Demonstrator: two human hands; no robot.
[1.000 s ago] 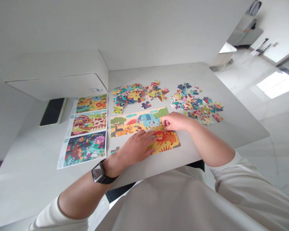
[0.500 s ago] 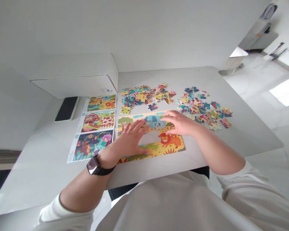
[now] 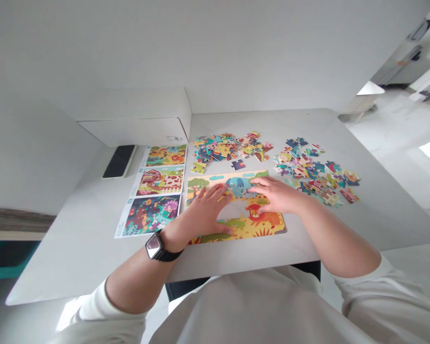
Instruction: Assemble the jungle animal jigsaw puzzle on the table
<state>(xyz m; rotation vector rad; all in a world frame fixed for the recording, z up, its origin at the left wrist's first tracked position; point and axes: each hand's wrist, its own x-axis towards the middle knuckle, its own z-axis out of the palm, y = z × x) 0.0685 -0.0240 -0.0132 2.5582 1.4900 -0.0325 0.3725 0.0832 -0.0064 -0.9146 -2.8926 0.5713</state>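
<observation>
An assembled savanna jigsaw (image 3: 236, 224), with a blue elephant and an orange lion, lies near the front edge of the white table (image 3: 75, 248). My left hand (image 3: 204, 212), with a black watch on its wrist, lies flat on the puzzle's left half, fingers stretched out. My right hand (image 3: 275, 196) rests palm down on the upper right part, fingers extended toward the elephant. Neither hand holds anything.
Two heaps of loose pieces lie beyond the puzzle: one in the middle (image 3: 229, 148), one to the right (image 3: 315, 172). A reference sheet (image 3: 154, 191) with three pictures lies to the left. A phone (image 3: 120, 161) and a white box (image 3: 136, 117) sit at the back left.
My right hand went from a closed pinch over the lion to lying flat. My left hand slid up onto the puzzle's left half. The view shifted so everything sits further right.
</observation>
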